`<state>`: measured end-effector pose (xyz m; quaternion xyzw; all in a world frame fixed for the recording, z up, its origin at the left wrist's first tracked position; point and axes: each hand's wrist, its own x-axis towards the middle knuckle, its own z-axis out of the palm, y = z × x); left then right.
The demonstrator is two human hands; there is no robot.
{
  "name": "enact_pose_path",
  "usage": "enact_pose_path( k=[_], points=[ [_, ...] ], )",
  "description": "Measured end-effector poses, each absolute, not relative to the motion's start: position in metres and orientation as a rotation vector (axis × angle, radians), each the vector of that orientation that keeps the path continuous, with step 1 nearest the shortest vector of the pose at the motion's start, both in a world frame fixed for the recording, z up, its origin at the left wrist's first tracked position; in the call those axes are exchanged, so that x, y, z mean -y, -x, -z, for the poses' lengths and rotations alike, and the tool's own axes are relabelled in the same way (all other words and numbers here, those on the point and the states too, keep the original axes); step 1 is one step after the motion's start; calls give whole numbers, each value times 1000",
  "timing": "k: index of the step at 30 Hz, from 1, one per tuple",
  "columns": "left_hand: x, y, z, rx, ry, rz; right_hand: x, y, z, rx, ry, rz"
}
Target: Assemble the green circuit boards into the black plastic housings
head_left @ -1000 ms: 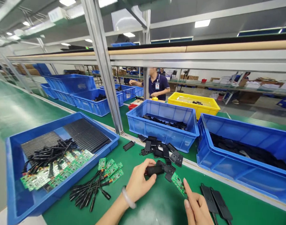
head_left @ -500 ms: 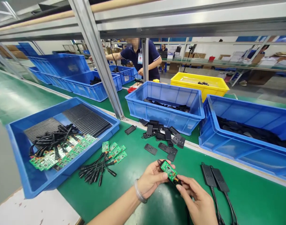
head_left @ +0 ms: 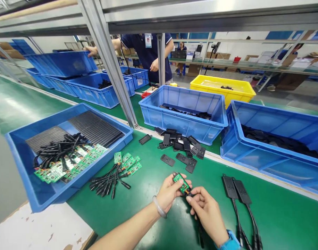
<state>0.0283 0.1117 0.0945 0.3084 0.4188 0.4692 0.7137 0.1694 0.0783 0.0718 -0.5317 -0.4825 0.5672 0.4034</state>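
Observation:
My left hand [head_left: 170,192] is closed around a small black plastic case with a green circuit board [head_left: 182,183] in it, its thumb lying over the board. At the board's lower end, by the coloured wires, my right hand [head_left: 204,208] pinches the black cable [head_left: 200,231], which hangs down below the fingers. Several black case covers [head_left: 168,160] lie on the green bench beyond my hands. Left of my hands is a bunch of circuit boards with black cables [head_left: 114,178]. To the right lie two closed black cases [head_left: 237,189] with cables attached.
A blue tray [head_left: 18,166] at left holds boards and black strips. Blue bins [head_left: 185,121] with black parts and a yellow bin [head_left: 224,83] stand behind the bench. A metal post [head_left: 112,62] rises at its back edge. Beyond, a co-worker [head_left: 145,57] touches a stacked blue bin.
My hands have shifted slightly left with the case and board. My right fingers have moved onto the cable end. Across the bench, the co-worker's arm has reached to the stacked blue bin.

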Motion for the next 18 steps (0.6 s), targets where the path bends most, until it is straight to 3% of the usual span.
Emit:
enact_pose_path(
  k=[4,10,18],
  points=[
    [-112,-30,-90,-1020,-783,-1057,-81,-171,-67,1269,1340,-1531],
    [-109,-33,-92,-956,-848,-1101,-80,-177,-74,1579,1395,-1422],
    [-115,-23,-100,-783,-941,-997,-81,-181,-84,1249,1272,-1624]
  ],
)
